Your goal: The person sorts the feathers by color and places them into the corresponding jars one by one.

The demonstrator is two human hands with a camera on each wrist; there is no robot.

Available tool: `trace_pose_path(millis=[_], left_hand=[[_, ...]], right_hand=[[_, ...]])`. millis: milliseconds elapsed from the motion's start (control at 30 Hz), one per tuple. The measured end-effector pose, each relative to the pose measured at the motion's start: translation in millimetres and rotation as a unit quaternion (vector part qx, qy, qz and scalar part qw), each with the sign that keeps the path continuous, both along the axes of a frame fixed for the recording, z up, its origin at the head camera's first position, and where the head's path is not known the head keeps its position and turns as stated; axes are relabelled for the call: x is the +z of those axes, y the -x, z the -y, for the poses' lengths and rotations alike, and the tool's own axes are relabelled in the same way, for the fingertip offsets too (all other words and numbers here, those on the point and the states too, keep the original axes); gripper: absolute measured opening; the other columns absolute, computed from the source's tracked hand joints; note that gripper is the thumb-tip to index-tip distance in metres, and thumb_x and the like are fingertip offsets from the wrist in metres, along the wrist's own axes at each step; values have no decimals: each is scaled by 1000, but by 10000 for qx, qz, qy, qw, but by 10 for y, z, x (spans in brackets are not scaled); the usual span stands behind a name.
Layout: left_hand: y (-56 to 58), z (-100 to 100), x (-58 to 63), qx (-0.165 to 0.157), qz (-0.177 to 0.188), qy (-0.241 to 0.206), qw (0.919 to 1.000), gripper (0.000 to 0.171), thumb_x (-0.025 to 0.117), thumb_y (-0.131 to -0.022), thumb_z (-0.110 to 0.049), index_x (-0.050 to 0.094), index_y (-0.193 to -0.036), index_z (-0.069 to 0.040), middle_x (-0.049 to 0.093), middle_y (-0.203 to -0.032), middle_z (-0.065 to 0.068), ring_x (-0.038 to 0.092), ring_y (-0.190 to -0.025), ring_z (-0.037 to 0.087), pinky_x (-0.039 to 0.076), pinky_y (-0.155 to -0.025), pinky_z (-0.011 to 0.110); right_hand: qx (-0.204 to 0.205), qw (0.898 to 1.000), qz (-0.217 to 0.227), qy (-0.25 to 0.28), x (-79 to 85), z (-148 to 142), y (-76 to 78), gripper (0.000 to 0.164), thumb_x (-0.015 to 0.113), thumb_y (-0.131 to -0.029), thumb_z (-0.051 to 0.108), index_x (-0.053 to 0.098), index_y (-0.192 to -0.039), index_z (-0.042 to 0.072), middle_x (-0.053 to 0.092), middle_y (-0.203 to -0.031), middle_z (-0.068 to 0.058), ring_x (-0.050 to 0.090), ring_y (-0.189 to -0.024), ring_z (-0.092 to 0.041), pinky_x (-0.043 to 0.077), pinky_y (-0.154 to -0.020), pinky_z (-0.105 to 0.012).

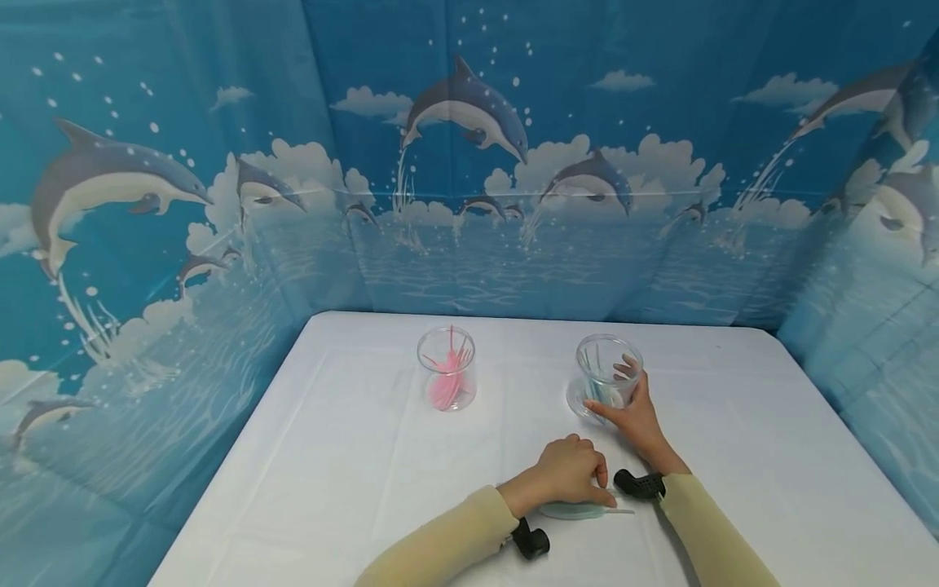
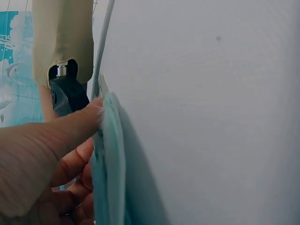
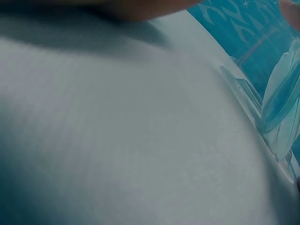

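My left hand is low over the white table, its thumb and fingers pinching pale blue-green feathers near their quills. In the left wrist view, the soft feathers stand edge-on between thumb and fingers; how many there are is hard to tell. Farther off, my right hand grips a clear cup, thumb on the near side and fingers around the far side. Blue-green feathers inside that cup show at the edge of the right wrist view. Whether the cup is slightly tilted I cannot tell.
A second clear cup holding pink feathers stands to the left. Both cups are toward the back of the white table. A dolphin-print curtain hangs behind and at both sides. Black wrist cameras jut from both sleeves.
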State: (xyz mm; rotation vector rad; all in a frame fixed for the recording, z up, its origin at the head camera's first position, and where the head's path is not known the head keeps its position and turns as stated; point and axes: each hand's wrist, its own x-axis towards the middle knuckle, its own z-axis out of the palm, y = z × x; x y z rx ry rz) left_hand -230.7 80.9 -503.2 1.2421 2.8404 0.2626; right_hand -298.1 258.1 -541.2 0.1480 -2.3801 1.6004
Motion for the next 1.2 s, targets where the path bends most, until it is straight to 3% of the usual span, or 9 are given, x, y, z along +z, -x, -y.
trace_pose_path(millis=[233, 333, 667, 800, 900, 1000, 1100, 1200], left_hand=[[-11, 35, 45, 164, 322, -31, 9993, 24, 72, -76, -55, 64, -68, -35, 47, -70, -19, 40, -67, 0, 32, -51, 17], [9, 56, 50, 288, 633, -218, 9973, 23, 75, -74, -53, 65, -68, -34, 47, -64, -21, 41, -61, -2, 33, -48, 16], [114, 139, 141, 602, 1570, -856, 9820, 21, 75, -78, -46, 68, -71, -28, 51, -60, -22, 46, -57, -4, 36, -50, 15], [225, 183, 283, 504, 1764, -1480, 9718, 21, 71, -83, -43, 68, -75, -24, 54, -66, -20, 48, -58, -2, 37, -52, 15], [351, 205, 426, 311, 1767, -2236, 9580, 19, 68, -88, -36, 69, -81, -18, 57, -73, -15, 49, -61, 0, 39, -54, 15], [481, 195, 557, 141, 1630, -3079, 9372, 17, 65, -92, -27, 69, -87, -11, 60, -79, -9, 51, -67, 3, 42, -61, 15], [589, 149, 683, 144, 1517, -3829, 9111, 16, 62, -94, -22, 68, -92, -7, 61, -86, -5, 52, -76, 4, 43, -70, 15], [636, 94, 856, 299, 1542, -4540, 8771, 18, 59, -95, -22, 67, -97, -6, 59, -92, -4, 51, -81, 4, 43, -72, 18]], right_hand=[[58, 9999, -55, 70, 11, -7, -13, 104, 83, -74, 20, 11, -149, 18, 27, -146, -19, 26, -131, -40, 21, -100, -64], [76, 9999, -69, 91, 21, -14, -14, 104, 83, -74, 20, 12, -149, 18, 27, -146, -19, 26, -131, -40, 22, -100, -64], [205, 9992, -244, 253, 7, -29, 4, 100, 82, -74, 13, 14, -148, 13, 28, -144, -20, 28, -129, -39, 23, -99, -62], [208, 9992, -275, 210, 16, -36, 14, 102, 83, -74, 14, 14, -149, 13, 28, -144, -19, 28, -129, -39, 24, -99, -63], [266, 9983, -429, 305, 16, -42, 14, 101, 82, -74, 7, 15, -149, 13, 28, -144, -21, 28, -129, -41, 24, -98, -62], [359, 9971, -520, 420, 13, -43, 3, 99, 79, -74, -1, 14, -149, 11, 28, -143, -23, 28, -128, -43, 25, -97, -60], [343, 9979, -387, 388, 17, -30, -11, 101, 80, -75, 4, 12, -149, 12, 27, -144, -23, 28, -128, -42, 27, -96, -61], [260, 9988, -208, 357, 23, -17, -12, 103, 82, -74, 13, 12, -149, 14, 27, -145, -21, 28, -129, -40, 26, -98, -62]])
